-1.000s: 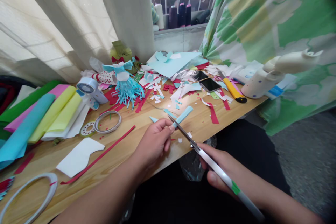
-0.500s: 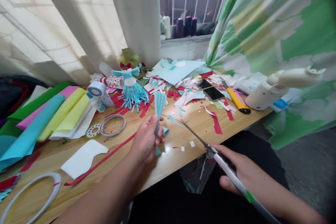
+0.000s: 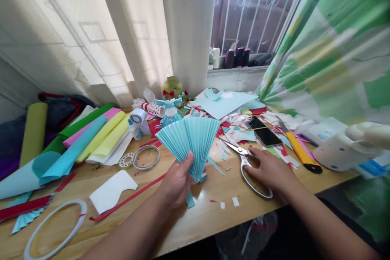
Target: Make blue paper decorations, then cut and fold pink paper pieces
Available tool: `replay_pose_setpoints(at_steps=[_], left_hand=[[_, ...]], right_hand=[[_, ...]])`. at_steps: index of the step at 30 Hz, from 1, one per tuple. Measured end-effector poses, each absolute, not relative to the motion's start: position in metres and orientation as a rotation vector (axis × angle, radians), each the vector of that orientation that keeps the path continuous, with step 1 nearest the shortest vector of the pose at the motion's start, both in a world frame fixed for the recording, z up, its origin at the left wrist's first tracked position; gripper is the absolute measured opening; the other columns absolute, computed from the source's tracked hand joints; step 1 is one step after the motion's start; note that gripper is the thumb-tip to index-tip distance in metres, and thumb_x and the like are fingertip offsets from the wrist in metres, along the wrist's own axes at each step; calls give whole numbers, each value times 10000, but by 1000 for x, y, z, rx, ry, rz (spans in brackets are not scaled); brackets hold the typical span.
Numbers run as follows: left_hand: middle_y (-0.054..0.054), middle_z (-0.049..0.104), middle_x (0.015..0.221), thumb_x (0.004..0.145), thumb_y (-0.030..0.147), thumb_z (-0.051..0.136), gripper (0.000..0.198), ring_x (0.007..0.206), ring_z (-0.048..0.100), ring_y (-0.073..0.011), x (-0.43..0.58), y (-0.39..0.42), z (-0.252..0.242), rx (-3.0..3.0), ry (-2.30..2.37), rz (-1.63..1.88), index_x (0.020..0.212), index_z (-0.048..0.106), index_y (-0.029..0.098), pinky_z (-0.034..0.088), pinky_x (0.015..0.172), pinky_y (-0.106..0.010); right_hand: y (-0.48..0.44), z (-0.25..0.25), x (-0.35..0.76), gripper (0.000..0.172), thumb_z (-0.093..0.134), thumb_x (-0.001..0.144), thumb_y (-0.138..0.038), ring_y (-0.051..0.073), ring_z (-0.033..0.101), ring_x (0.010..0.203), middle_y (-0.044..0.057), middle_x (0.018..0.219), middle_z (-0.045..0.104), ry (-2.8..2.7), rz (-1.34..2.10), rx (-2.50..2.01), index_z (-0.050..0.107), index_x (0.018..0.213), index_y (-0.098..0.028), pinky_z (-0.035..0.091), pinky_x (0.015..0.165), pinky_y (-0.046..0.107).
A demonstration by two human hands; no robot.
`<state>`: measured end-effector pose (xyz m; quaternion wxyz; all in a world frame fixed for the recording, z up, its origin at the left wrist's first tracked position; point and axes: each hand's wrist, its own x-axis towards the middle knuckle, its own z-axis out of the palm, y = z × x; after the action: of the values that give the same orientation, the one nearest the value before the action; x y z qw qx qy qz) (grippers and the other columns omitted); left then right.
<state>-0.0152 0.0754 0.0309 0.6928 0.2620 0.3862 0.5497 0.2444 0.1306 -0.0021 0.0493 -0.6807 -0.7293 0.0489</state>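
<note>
My left hand [image 3: 177,181] grips the gathered base of a pleated light blue paper fan [image 3: 187,146], which spreads out wide above my fingers. A loose blue paper strip [image 3: 190,200] hangs below the hand. My right hand [image 3: 269,168] is over the wooden table with its fingers apart, at the handle of a pair of steel scissors [image 3: 243,162]. The scissors lie on the table with their blades pointing up and left, and my fingers partly cover the handle.
A smartphone [image 3: 264,131] and a yellow utility knife [image 3: 301,153] lie beyond my right hand among paper scraps. A light blue sheet [image 3: 224,103] lies behind the fan. Rolled coloured papers [image 3: 91,134] and tape rolls [image 3: 146,157] are on the left.
My right hand has laid the scissors on the table. The narrow pleated blue strip in my left hand is now spread into a wide fan. The view has tilted and shifted.
</note>
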Motion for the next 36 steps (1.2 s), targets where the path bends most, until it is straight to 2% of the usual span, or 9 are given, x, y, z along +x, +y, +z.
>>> replay_pose_setpoints(at_steps=[3, 7, 10, 13, 15, 18, 23, 28, 36], left_hand=[[-68, 700, 819, 703, 537, 663, 432, 770, 634, -196, -15, 77, 27, 585, 874, 1259, 918, 667, 162, 504, 734, -326], [-60, 702, 887, 702, 510, 677, 409, 886, 627, -194, -14, 79, 21, 632, 884, 1401, 928, 661, 170, 482, 792, -296], [-57, 694, 817, 718, 516, 656, 431, 738, 632, -178, -13, 79, 21, 742, 914, 1355, 961, 650, 160, 497, 648, -281], [-64, 691, 860, 734, 464, 663, 370, 756, 628, -181, -9, 74, 25, 954, 935, 1275, 931, 663, 151, 493, 670, -280], [-71, 690, 913, 734, 415, 680, 318, 848, 623, -198, -7, 68, 31, 1085, 942, 1247, 889, 673, 138, 479, 762, -285], [-61, 684, 856, 757, 387, 664, 299, 801, 623, -193, -7, 56, 36, 1105, 991, 1252, 910, 651, 130, 488, 717, -287], [-16, 660, 782, 734, 396, 684, 332, 620, 606, -160, -13, 36, 38, 836, 1143, 1481, 943, 578, 160, 493, 529, -266], [-44, 692, 893, 726, 354, 700, 319, 707, 635, -162, -17, 21, 40, 777, 1126, 1549, 965, 609, 163, 516, 602, -271], [-83, 709, 644, 665, 328, 734, 243, 563, 637, -176, -19, -4, 35, 939, 1401, 1207, 747, 702, 101, 509, 599, -289]], right_hand=[[136, -5, 248, 627, 510, 780, -485, 315, 587, 978, 160, 1088, 615, -2249, 155, -2039, 481, 1305, -145, 444, 785, 383], [133, -2, 249, 532, 528, 782, -453, 331, 566, 959, 154, 1037, 615, -2271, 3, -1932, 555, 1226, -161, 432, 802, 420], [118, 9, 229, 416, 535, 798, -400, 321, 535, 994, 160, 1077, 593, -2032, 2, -1731, 608, 1120, -147, 403, 860, 438], [99, 25, 191, 383, 588, 785, -447, 213, 584, 757, 79, 867, 638, -1758, 786, -1369, 620, 1047, -171, 464, 685, 335], [90, 33, 167, 309, 675, 710, -459, 150, 533, 561, 10, 637, 597, -1472, 1329, -1093, 640, 813, -170, 436, 539, 276], [83, 35, 147, 327, 725, 669, -432, 94, 433, 429, -43, 455, 488, -1177, 1478, -967, 560, 588, -162, 363, 448, 236], [79, 26, 146, 317, 729, 670, -431, 94, 497, 459, -10, 550, 580, -1065, 1535, -890, 599, 665, -141, 428, 485, 239], [73, 24, 145, 320, 740, 659, -433, 94, 522, 464, -7, 572, 606, -1027, 1583, -860, 616, 687, -139, 452, 484, 231], [63, 21, 136, 295, 763, 651, -389, 118, 538, 473, 14, 526, 616, -1097, 1556, -855, 642, 642, -121, 455, 502, 248]])
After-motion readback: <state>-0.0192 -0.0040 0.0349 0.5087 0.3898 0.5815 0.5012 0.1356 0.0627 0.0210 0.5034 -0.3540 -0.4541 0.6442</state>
